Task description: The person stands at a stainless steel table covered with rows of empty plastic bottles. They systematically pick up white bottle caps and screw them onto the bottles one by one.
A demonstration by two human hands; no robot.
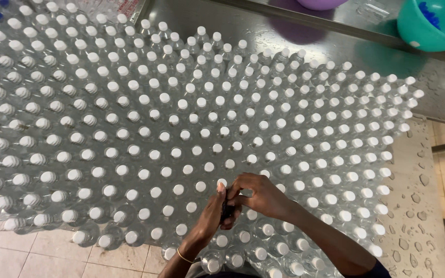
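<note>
Both hands are meeting over the white-capped bottles (181, 128) crowding the wet tabletop (413, 216). The left hand (213, 208) and right hand (256, 195) are pinching a small dark object (226, 210) (mostly hidden, kind unclear) between curled fingers, near the front rows.

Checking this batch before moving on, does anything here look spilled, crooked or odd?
Water drops lie scattered on the speckled floor right of the clear white-capped plastic bottles. The bottle rows look upright and capped. The hands hide one spot.
</note>
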